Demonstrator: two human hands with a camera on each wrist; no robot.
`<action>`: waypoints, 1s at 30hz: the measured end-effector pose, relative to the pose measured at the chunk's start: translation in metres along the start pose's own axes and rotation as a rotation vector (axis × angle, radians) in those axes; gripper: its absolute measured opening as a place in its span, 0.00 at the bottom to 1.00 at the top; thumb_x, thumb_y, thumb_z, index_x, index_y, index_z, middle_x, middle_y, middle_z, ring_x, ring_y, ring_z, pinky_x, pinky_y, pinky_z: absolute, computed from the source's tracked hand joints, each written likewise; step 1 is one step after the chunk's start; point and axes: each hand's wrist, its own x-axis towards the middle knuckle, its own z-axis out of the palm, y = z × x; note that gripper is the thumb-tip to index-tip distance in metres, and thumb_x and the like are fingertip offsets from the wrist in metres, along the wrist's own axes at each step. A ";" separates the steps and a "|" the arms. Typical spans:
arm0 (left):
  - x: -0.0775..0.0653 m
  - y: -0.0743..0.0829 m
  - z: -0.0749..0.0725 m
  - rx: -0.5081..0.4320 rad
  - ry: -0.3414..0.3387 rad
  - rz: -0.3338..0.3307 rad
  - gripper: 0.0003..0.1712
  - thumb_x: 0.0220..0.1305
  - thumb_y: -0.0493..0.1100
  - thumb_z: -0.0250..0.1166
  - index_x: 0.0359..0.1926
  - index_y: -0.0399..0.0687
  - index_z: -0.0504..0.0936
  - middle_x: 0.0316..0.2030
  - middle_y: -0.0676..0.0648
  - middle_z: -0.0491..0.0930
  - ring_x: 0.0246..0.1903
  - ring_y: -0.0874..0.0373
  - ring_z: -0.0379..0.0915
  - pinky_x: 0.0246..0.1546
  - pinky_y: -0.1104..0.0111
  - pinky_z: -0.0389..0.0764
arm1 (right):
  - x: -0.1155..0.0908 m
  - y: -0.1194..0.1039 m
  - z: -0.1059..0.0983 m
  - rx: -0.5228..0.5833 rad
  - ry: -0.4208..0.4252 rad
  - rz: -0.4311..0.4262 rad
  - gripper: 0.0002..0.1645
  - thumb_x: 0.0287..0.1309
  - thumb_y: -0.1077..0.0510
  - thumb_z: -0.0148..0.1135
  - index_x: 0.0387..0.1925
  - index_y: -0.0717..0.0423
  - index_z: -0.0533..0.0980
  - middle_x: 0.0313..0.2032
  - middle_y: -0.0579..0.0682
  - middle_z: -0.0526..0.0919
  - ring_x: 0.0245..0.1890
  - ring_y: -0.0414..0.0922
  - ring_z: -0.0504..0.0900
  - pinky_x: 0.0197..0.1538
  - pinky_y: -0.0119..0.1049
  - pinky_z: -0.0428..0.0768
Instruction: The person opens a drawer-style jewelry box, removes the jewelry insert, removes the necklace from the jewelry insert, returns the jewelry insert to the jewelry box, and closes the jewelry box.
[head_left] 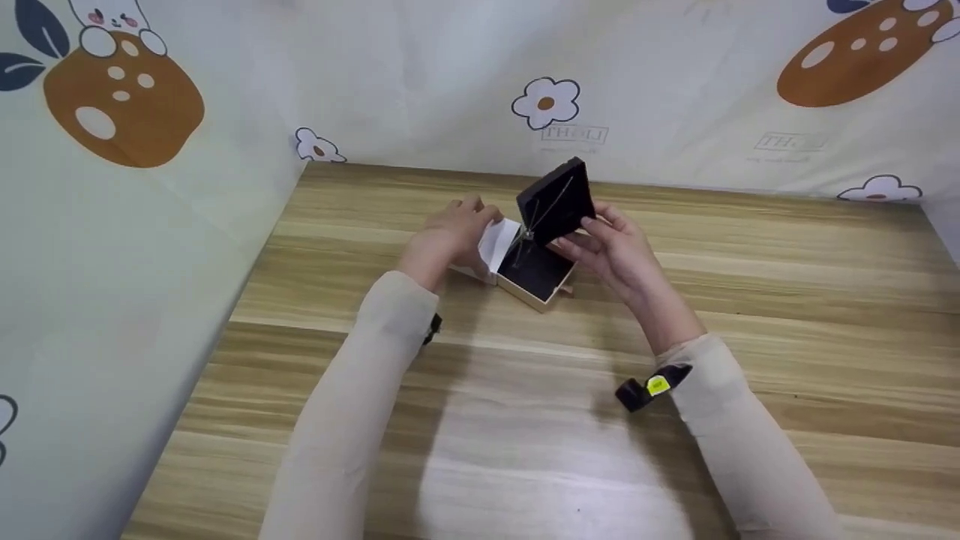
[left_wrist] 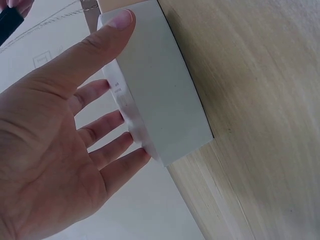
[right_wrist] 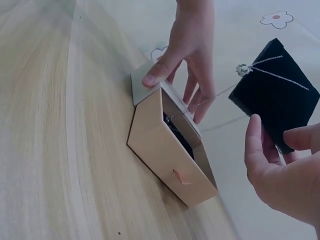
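My left hand [head_left: 454,232] holds the white box sleeve [left_wrist: 155,85] on the table, its thumb on one face and fingertips along the opposite edge. Out of that sleeve extends a pale tan drawer [right_wrist: 157,137] with a small pink ribbon pull [right_wrist: 181,177] at its end. Above the drawer, my right hand [head_left: 619,251] pinches a black square jewelry insert [right_wrist: 280,100] by its edge, tilted up. A silver necklace [right_wrist: 243,69] with a round pendant lies across the insert's face, and its chain runs down into the drawer. The drawer's inside is dark.
The box rests on a wood-grain table [head_left: 750,315], toward its back edge. Behind and to the left hangs a pale cloth [head_left: 420,90] printed with oranges and flowers. A wrist camera [head_left: 637,391] sticks out from the right sleeve.
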 end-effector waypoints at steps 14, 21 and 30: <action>-0.005 0.011 0.010 0.074 0.012 0.051 0.67 0.43 0.53 0.82 0.79 0.55 0.51 0.80 0.44 0.38 0.77 0.39 0.44 0.73 0.48 0.61 | -0.007 -0.003 -0.010 0.182 -0.058 0.006 0.16 0.73 0.69 0.42 0.39 0.54 0.77 0.45 0.52 0.83 0.46 0.48 0.85 0.55 0.37 0.83; -0.016 0.034 0.004 -0.023 0.105 0.129 0.44 0.59 0.52 0.73 0.73 0.51 0.64 0.71 0.44 0.64 0.68 0.46 0.65 0.68 0.54 0.70 | -0.008 -0.008 -0.014 0.128 -0.052 -0.045 0.18 0.74 0.68 0.43 0.40 0.50 0.79 0.45 0.49 0.83 0.48 0.47 0.85 0.59 0.37 0.81; -0.026 0.062 -0.003 -0.322 0.250 0.217 0.18 0.68 0.48 0.65 0.57 0.53 0.80 0.50 0.52 0.86 0.54 0.59 0.80 0.59 0.63 0.76 | -0.011 -0.018 -0.016 0.205 -0.023 -0.077 0.10 0.70 0.69 0.51 0.42 0.55 0.76 0.45 0.52 0.84 0.46 0.47 0.86 0.56 0.38 0.83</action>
